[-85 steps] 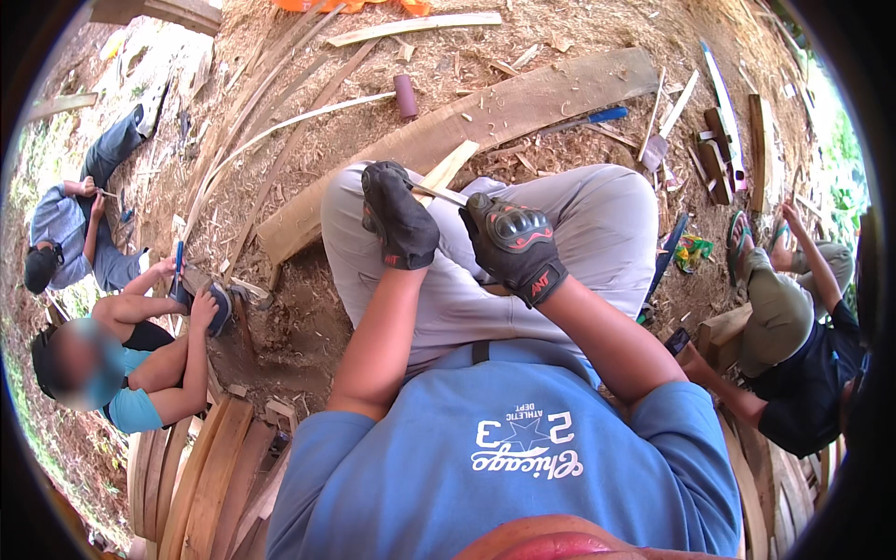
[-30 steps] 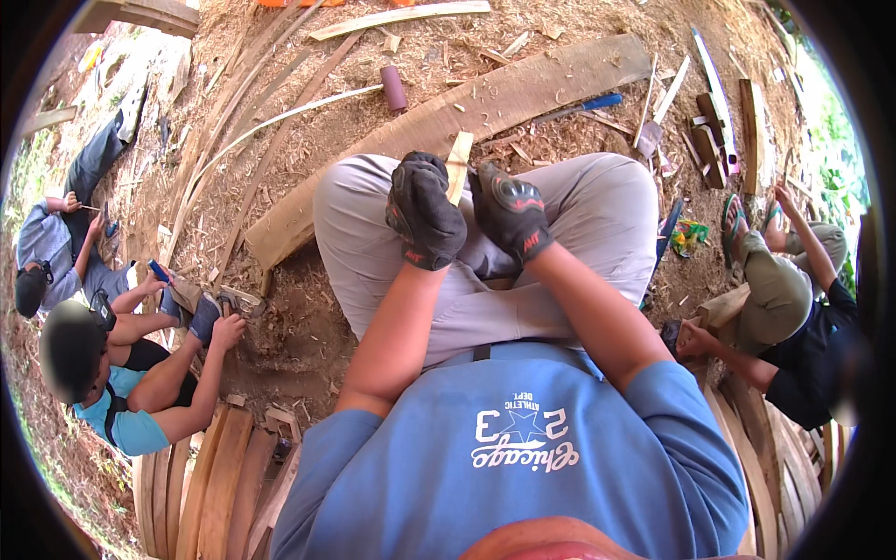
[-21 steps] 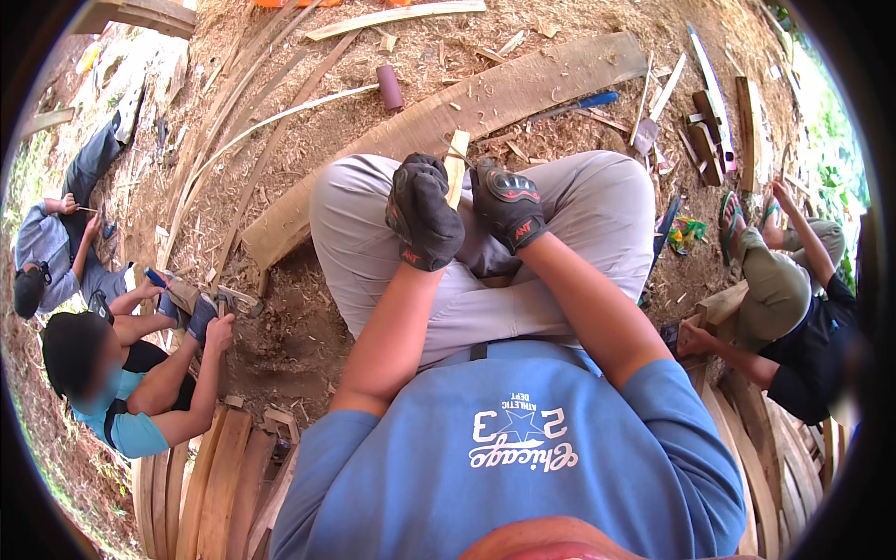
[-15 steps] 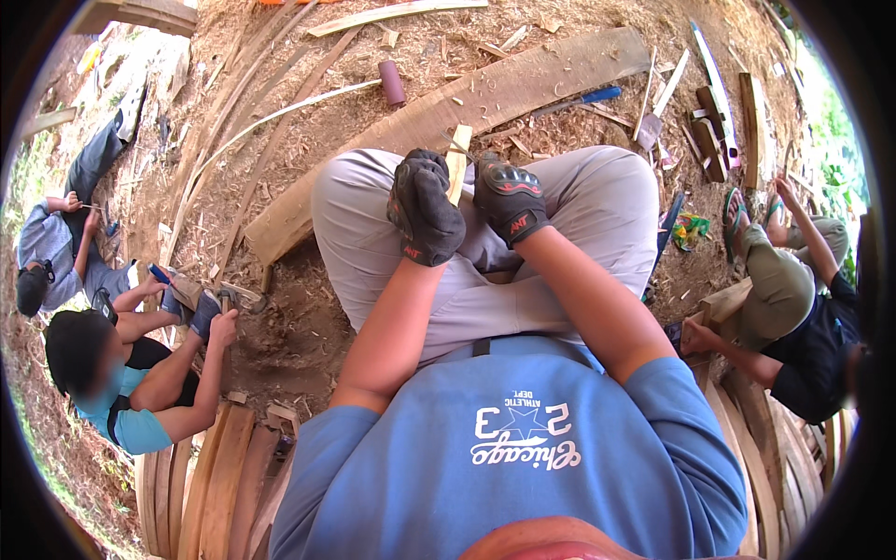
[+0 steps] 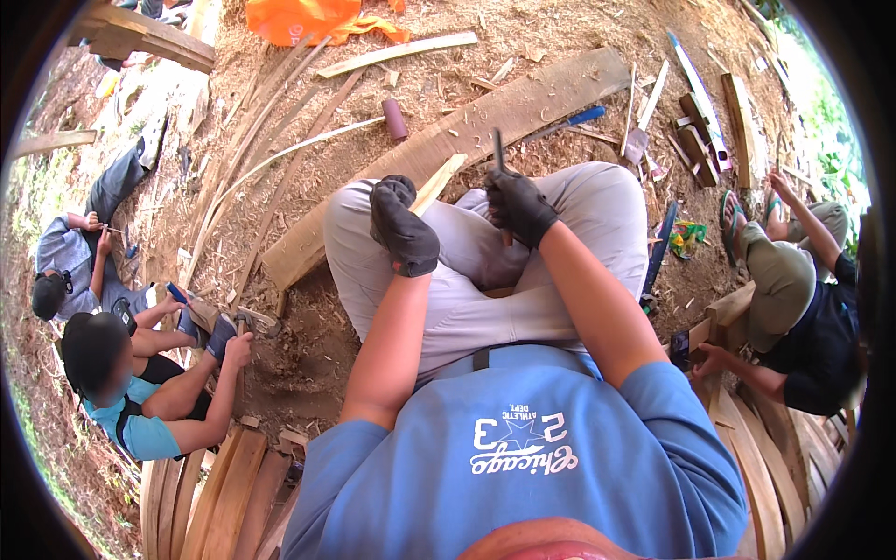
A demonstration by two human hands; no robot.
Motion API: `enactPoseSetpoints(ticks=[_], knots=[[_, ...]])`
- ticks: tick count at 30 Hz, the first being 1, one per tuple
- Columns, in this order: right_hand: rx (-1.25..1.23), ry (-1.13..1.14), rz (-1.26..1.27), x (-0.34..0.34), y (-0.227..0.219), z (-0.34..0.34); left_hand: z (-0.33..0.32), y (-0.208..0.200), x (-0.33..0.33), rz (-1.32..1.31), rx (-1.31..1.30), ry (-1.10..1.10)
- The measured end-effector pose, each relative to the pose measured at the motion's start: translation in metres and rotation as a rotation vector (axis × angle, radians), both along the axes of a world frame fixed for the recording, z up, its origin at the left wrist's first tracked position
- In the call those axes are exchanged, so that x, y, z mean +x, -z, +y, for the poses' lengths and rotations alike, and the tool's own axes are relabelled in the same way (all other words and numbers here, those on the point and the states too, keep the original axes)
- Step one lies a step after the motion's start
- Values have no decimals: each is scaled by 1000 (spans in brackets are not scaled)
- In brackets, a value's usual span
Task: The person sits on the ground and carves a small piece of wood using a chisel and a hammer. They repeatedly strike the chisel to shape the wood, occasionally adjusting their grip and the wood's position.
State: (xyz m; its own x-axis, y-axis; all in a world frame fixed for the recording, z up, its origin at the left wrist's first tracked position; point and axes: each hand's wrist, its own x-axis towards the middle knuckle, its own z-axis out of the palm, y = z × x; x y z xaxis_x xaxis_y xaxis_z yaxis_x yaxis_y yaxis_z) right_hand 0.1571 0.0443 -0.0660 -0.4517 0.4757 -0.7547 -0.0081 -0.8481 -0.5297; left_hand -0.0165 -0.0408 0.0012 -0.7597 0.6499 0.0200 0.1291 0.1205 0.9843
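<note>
My left hand, in a black glove, is closed around a pale split piece of wood that sticks out up and to the right, over my crossed legs. In my right hand, also gloved in black, is a knife. Its narrow dark blade points up, and a bit of brown handle shows under the fist. The blade stands apart from the wood. Just past my knees lies a long curved wooden board strewn with shavings.
A reddish-brown cylinder and a blue-handled tool lie near the board. Wooden blocks and a long saw-like blade are at far right. People sit at left and right. Stacked curved planks lie behind. An orange sheet is at the far edge.
My hands have moved apart. The right moved down and rightward, with the knife blade now upright and clear of the wood. The wood in my left hand has tilted further rightward.
</note>
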Motion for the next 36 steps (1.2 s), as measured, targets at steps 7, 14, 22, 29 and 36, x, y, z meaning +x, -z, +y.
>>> enactPoseSetpoints(ticks=[7, 14, 22, 29, 36], knots=[[995, -373, -718, -13, 24, -8, 0, 5, -1, 120, 74, 132], [180, -186, -287, -20, 14, 4, -12, -6, 6, 531, -76, 405], [745, -363, -143, -3, 49, 26, -14, -27, 39, 788, 65, 775], [662, -448, -174, -7, -105, 66, 21, -93, -34, 327, -264, 461], [1359, -866, -173, -40, -91, 76, 45, -123, -82, 94, -645, 696]])
